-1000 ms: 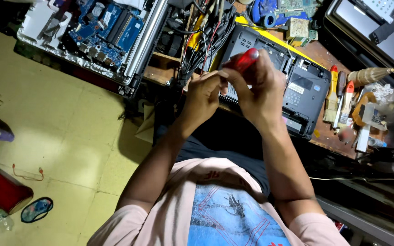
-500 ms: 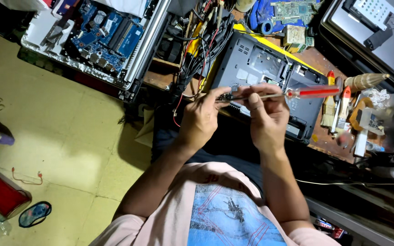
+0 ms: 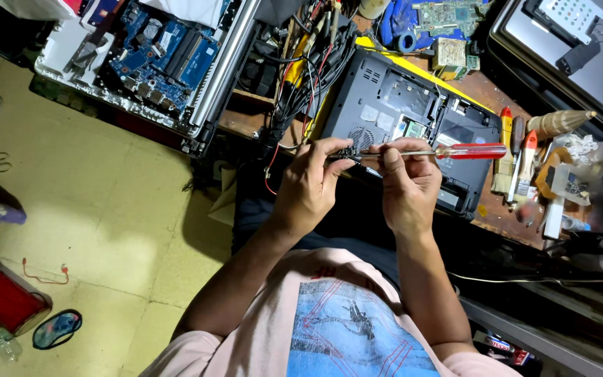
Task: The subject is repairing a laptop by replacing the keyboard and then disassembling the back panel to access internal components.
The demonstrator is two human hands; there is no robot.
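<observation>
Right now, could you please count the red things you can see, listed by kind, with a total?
Screwdriver with red handle, its shaft held in the right hand: 1
Red case on the floor: 1
Thin red wire on the floor: 1
Red wire hanging below the left hand: 1
Total: 4

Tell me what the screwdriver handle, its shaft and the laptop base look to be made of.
Screwdriver handle: clear red plastic, glossy, by its see-through shine. Shaft: bare metal, thin and silvery. Laptop base: matte black plastic, probably, going by its moulded vents and dull surface.
</observation>
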